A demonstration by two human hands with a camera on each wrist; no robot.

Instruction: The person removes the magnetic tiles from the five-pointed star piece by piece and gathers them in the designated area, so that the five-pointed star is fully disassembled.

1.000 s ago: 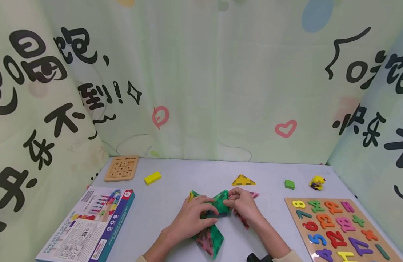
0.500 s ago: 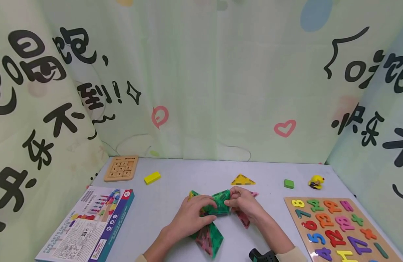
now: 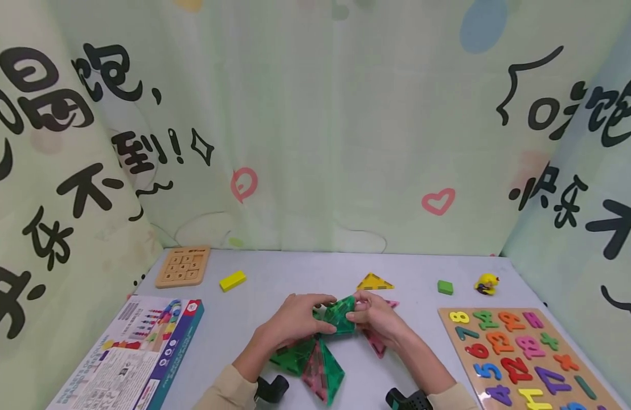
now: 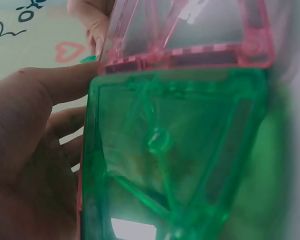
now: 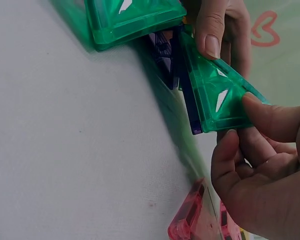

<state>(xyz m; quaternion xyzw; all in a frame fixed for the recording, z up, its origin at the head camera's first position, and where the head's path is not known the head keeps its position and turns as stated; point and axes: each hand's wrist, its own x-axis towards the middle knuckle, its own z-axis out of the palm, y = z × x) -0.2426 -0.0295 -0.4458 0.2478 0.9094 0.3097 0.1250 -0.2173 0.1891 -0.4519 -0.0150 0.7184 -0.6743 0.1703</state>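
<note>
A cluster of translucent green and pink magnetic triangle tiles (image 3: pixel 315 359) lies near the table's front edge. Both hands hold one raised green triangle tile (image 3: pixel 340 315) above it. My left hand (image 3: pixel 300 319) grips its left side with fingers curled over the top. My right hand (image 3: pixel 374 315) pinches its right corner between thumb and fingers. The right wrist view shows the green tile (image 5: pixel 217 95) with a dark blue tile (image 5: pixel 182 87) edge-on beside it, and a pink tile (image 5: pixel 195 220) on the table. Green and pink tiles (image 4: pixel 175 150) fill the left wrist view.
A yellow triangle tile (image 3: pixel 375 282) lies behind the hands. A number puzzle board (image 3: pixel 520 356) is at the right, a toy box (image 3: pixel 128 356) at the left. A wooden sliding puzzle (image 3: pixel 183 266), yellow block (image 3: pixel 232 281), green block (image 3: pixel 445 287) and yellow figure (image 3: pixel 486 283) sit further back.
The hands have lifted the green tile slightly and drawn closer together. The left arm has pulled back, uncovering more of the flat green and pink tiles. The camera view has shifted slightly.
</note>
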